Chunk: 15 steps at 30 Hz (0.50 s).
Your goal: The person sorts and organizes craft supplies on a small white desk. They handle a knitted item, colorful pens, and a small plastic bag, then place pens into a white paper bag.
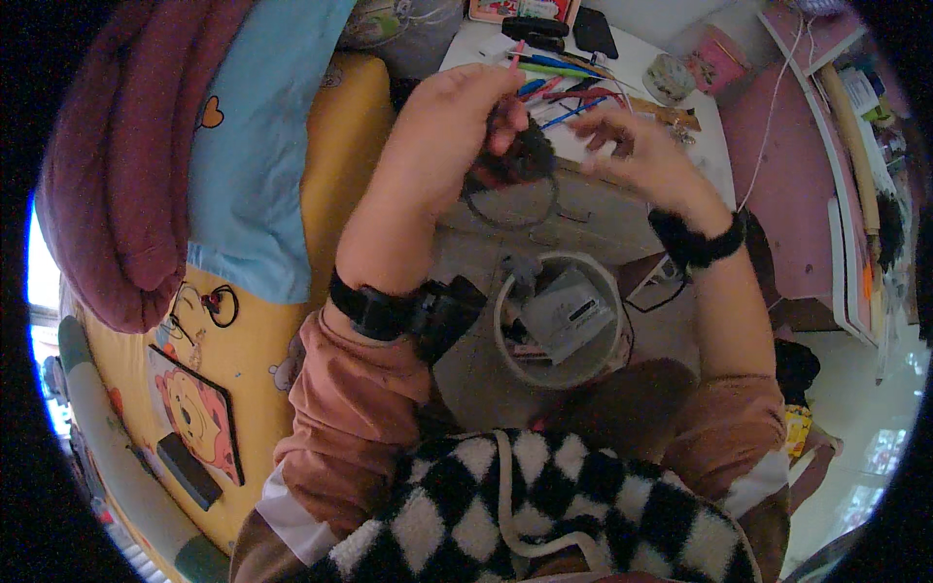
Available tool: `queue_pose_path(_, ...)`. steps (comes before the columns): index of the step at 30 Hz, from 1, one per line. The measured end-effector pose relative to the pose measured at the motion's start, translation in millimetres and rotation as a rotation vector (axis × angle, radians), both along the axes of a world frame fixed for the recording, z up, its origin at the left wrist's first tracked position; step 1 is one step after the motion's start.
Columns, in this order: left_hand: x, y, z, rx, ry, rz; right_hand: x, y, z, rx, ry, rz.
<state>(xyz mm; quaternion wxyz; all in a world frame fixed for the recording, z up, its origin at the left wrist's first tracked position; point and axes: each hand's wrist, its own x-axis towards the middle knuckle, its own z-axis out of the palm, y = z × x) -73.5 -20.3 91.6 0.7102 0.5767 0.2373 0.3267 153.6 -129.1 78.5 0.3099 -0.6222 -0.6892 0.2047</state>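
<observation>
My left hand [466, 102] is closed around a thin pink stick [516, 60], possibly a pen or a hook. A dark fuzzy piece [531, 154], perhaps yarn work, sits under its fingers, and a dark cord loop [514, 222] hangs below. To the right, my right hand [634, 149] is blurred, its fingers spread and curled, with nothing clearly in it. Both hands are over the near edge of a white desk [718, 157]. Pens and slim tools [561, 69] in several colours lie just beyond them.
A round bin [503, 321] holding packaging stands on the floor below. Left is a bed with a yellow sheet [270, 379], a blue cloth [255, 160] and a rolled maroon quilt [116, 182]. A glass jar [668, 79] and a phone-like black slab [595, 33] rest on the desk.
</observation>
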Motion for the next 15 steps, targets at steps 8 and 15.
queue_pose_path(8, -36.2, 24.6, 27.8, -0.275, -0.378, 0.006, 45.3, 70.8, -29.9, 0.158, -0.502, -0.173)
queue_pose_path(15, -52.0, -1.6, 51.6, -0.142, -0.536, 0.154, 47.0, 85.8, -38.4, 0.292, -0.656, -0.105)
